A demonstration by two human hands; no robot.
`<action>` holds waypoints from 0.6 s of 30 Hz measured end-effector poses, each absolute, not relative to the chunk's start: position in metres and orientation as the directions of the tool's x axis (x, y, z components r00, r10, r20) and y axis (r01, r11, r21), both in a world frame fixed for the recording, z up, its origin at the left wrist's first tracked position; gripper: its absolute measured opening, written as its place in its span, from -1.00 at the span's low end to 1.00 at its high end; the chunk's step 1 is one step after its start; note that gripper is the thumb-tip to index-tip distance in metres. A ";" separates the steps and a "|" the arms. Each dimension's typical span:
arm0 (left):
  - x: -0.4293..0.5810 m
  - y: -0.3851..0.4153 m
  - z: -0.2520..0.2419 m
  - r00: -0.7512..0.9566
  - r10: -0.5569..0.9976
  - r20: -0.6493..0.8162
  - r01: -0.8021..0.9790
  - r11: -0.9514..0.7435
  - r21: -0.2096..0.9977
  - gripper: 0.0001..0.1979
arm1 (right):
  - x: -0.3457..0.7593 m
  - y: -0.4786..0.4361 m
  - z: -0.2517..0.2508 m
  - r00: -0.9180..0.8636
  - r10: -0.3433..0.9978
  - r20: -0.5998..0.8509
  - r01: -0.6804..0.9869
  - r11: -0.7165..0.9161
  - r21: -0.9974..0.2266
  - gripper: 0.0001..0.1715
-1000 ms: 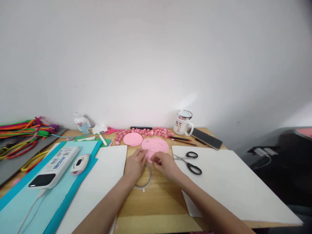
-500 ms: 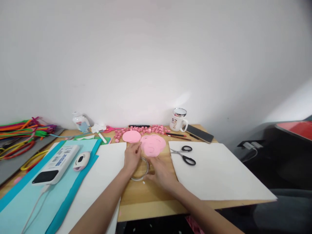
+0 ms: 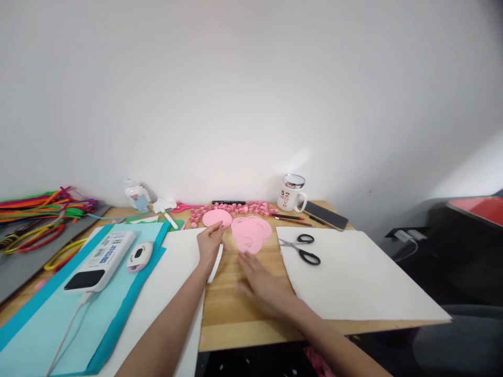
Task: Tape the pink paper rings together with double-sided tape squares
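My left hand (image 3: 210,244) is closed, with a roll of tape (image 3: 215,264) hanging in it, seen nearly edge-on as a white band. Its fingertips reach near a pink paper oval (image 3: 217,219). My right hand (image 3: 261,283) is open, fingers stretched out and slightly smeared, low over the bare wood. The tips of those fingers meet the lower edge of a pink scalloped paper cutout (image 3: 251,233), which has curved marks on it.
Pink crumpled paper balls (image 3: 236,210) line the back by a black marker (image 3: 228,202). Black-handled scissors (image 3: 303,249) rest on white sheets (image 3: 353,283) at right. A mug (image 3: 290,195) and phone (image 3: 327,215) stand behind. At left, a white device (image 3: 102,262) lies on blue paper (image 3: 51,324).
The tape roll has gone from lying nearly flat between my hands to being tipped up in my left hand. My right hand has come away from it. The view has shifted slightly.
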State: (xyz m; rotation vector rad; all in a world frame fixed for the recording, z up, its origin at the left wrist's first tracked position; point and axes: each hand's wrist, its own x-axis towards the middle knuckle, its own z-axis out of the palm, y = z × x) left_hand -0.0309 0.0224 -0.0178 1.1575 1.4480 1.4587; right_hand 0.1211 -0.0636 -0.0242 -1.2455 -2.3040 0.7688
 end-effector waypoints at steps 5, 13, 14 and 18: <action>-0.030 0.027 -0.026 -0.284 0.956 0.065 0.033 -0.058 0.998 -0.64 | 0.120 -0.116 -0.032 -0.834 0.534 0.136 0.359 0.714 -0.601 -0.23; -0.028 0.027 -0.034 -0.256 0.966 0.046 -0.020 -0.053 0.998 -0.57 | 0.123 -0.094 -0.012 -0.739 0.650 0.177 0.413 0.644 -0.644 -0.63; -0.029 0.027 -0.034 -0.257 0.965 0.048 -0.024 -0.056 0.998 -0.56 | 0.123 -0.086 -0.012 -0.714 0.677 0.179 0.444 0.635 -0.632 -0.62; -0.034 0.028 -0.027 -0.285 0.956 0.076 -0.029 -0.088 0.996 -0.58 | 0.123 -0.063 -0.020 -0.617 0.750 0.239 0.542 0.625 -0.562 -0.65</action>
